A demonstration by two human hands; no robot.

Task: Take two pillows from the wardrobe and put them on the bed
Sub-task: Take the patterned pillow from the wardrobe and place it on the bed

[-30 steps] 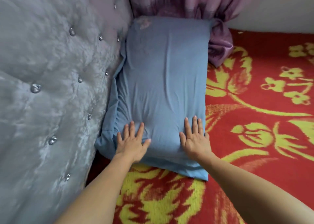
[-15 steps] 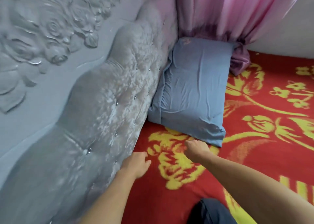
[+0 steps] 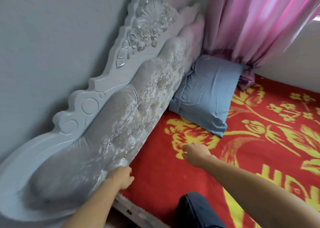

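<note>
One blue pillow [image 3: 206, 94] lies flat on the bed [image 3: 155, 158], which has a red blanket with yellow flowers. The pillow sits in the far corner, against the padded headboard [image 3: 131, 117] and under the pink curtain. My right hand [image 3: 195, 153] hovers over the blanket well short of the pillow, fingers curled in, holding nothing. My left hand [image 3: 123, 177] is lower and nearer, by the foot of the headboard, fingers loosely curled and empty. No second pillow and no wardrobe are in view.
A pink curtain [image 3: 251, 25] hangs over the far corner, its knotted end resting on the blanket beside the pillow. The carved grey headboard top leans on the grey wall [image 3: 52, 37]. My knee in dark trousers [image 3: 197, 208] rests on the bed's near edge.
Both hands have come off the pillow and drawn back towards me. The view has pulled away, so the pillow now lies farther off and the whole headboard shows.
</note>
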